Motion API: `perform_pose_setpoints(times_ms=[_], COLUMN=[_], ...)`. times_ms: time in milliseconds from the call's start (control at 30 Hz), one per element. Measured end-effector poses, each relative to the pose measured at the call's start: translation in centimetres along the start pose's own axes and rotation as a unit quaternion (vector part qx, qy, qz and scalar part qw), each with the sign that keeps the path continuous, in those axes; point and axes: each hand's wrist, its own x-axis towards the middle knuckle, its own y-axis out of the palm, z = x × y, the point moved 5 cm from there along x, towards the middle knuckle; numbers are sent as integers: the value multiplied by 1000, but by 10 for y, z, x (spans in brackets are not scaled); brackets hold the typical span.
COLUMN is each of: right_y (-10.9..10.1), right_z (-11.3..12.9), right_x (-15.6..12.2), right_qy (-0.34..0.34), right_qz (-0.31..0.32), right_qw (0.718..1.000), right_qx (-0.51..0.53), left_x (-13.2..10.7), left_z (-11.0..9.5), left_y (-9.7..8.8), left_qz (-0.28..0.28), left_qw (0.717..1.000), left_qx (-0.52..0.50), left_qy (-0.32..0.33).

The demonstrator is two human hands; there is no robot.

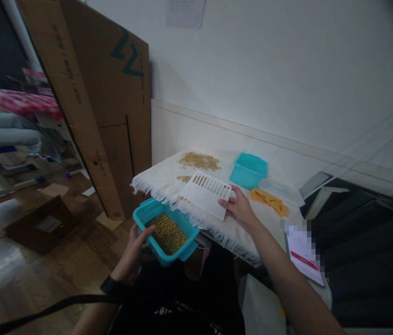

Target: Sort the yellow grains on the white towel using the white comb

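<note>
My left hand point(136, 249) grips the side of a teal plastic container point(191, 228), its thumb over the rim. Yellowish beans point(168, 234) fill the bottom of it. The container is at the table's front edge, below the fringe of the white cloth point(161, 179). My right hand point(240, 207) is closed on the right end of a flat white slotted board point(201, 193), which lies low over the cloth. Behind the board, more beans point(199, 161) are spread loose on the cloth, with a smaller patch point(184, 178) at its left end.
A second teal container point(250, 170) stands at the back of the table. Beside it are a clear lid point(280, 190) and a yellow cloth point(269, 202). A tablet point(304, 256) lies at the right. A tall cardboard box point(112, 107) stands left, and a person's leg point(6, 132) shows beyond.
</note>
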Motion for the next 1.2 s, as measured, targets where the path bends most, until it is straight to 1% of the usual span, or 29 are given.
perform_pose_setpoints(times_ms=[100,300,367,433,500,567,600,633,700,833,900,967,1033,1200], right_y=[1,8,7,1,-10,-22,-26,-29,-27,-14,-11,-13,-18,-41], right_z=[-1,0,1,3,6,8,9,9,9,4,1,-1,-2,-3], right_x=[-2,-8,-9,-7,-4,-3,-3,-2,-2,0,1,3,4,5], right_qy=[8,26,28,12,-23,-56,-66,-70,-68,-45,-37,-36,-38,-42], right_qz=[13,46,45,10,-61,-138,-165,-178,-166,-91,-75,-79,-97,-167], right_qw=[1000,999,999,1000,997,988,983,981,984,995,996,995,994,983], right_qx=[5,9,12,22,36,43,41,36,19,-18,-30,-40,-46,-69], left_x=[0,-5,-7,-7,-7,-6,-6,-5,-3,-1,-1,-1,-2,-9], left_z=[0,-1,-2,-3,-4,-4,-3,-3,-1,1,1,1,1,-2], left_y=[0,3,4,5,5,4,4,3,2,2,2,2,3,6], left_qz=[1,22,21,15,6,3,3,3,4,16,14,10,11,40], left_qw=[1000,1000,1000,1000,1000,1000,1000,1000,1000,1000,1000,1000,1000,999], left_qx=[2,-8,-6,-2,1,1,2,3,2,-9,-8,-7,-9,-3], left_qy=[-3,2,2,-4,-8,-8,-9,-9,-7,-3,-6,-6,-4,2])
